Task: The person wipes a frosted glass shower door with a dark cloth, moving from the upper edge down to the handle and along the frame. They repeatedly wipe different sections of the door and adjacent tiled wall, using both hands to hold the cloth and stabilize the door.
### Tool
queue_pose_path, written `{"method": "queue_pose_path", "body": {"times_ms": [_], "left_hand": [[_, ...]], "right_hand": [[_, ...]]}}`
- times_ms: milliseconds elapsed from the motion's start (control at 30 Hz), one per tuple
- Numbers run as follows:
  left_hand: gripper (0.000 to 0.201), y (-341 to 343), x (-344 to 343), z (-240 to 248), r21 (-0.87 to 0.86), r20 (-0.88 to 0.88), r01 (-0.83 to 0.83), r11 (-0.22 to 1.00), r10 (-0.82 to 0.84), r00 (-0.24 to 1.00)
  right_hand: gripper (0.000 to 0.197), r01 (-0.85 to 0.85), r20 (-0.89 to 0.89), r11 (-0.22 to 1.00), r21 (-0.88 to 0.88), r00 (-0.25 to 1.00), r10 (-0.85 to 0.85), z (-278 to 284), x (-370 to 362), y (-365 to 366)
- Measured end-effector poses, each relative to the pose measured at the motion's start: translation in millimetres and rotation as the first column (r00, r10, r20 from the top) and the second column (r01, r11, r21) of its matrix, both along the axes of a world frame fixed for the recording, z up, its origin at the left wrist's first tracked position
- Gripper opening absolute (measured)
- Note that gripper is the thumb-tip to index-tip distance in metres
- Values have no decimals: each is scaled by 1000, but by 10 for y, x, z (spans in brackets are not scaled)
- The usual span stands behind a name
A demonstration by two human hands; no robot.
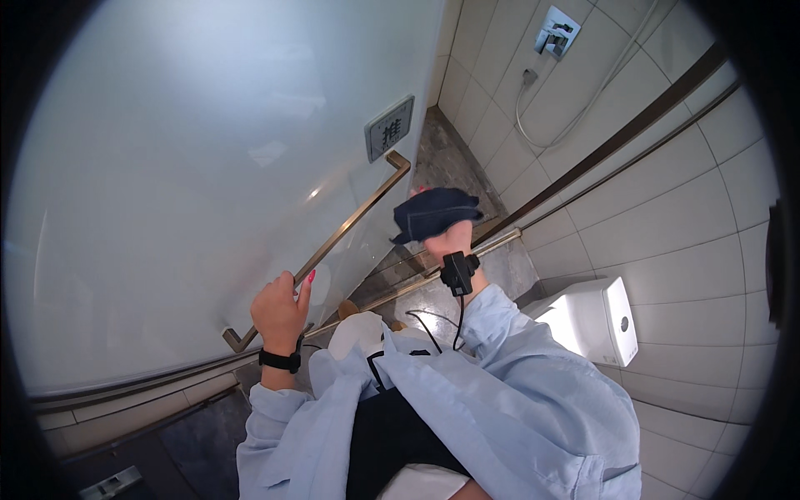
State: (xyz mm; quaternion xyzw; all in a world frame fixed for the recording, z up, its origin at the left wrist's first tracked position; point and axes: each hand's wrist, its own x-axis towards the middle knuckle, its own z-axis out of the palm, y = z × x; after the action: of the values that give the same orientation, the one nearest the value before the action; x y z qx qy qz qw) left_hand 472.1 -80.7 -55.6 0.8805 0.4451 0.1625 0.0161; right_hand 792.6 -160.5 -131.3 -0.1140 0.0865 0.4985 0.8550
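Observation:
My left hand (pixel 279 312) is closed around the lower part of a long bronze door handle (pixel 354 220), its thumb lying along the bar. The handle is fixed to a large frosted glass door (pixel 183 167) that fills the left side. In my right hand (pixel 450 243) is a crumpled dark navy cloth (pixel 437 212), held out in front of the door's edge. The cloth hides most of the fingers; only the back of the hand and a red nail tip show. Cloth and handle are apart.
A grey-tiled shower floor (pixel 450 150) lies beyond the door's edge. A bronze frame bar (pixel 617 137) crosses the right side. Past it are a shower valve (pixel 557 33), a hose (pixel 575 125) and a white boxy fixture (pixel 617 321). A square sign (pixel 389 129) sits above the handle.

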Motion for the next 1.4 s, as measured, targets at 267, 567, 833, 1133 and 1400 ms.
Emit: {"method": "queue_pose_path", "body": {"times_ms": [267,567,833,1133,1400], "left_hand": [[37,-13,12,-13,32,-27,-11,999,11,1000],[35,-10,2,5,89,-28,20,996,-18,999],[36,-21,19,-17,75,-14,1,997,0,1000],[38,14,30,-45,86,50,-33,996,29,998],[37,5,13,-77,65,56,-30,997,26,998]], "right_hand": [[38,804,955,533,-264,140,261,85,196,886],[57,616,663,558,-556,-76,745,553,275,665],[49,-137,567,757,-639,582,584,422,386,796],[37,-9,569,911,-412,778,265,174,146,910],[46,187,635,802,-567,720,281,239,127,1047]]}}
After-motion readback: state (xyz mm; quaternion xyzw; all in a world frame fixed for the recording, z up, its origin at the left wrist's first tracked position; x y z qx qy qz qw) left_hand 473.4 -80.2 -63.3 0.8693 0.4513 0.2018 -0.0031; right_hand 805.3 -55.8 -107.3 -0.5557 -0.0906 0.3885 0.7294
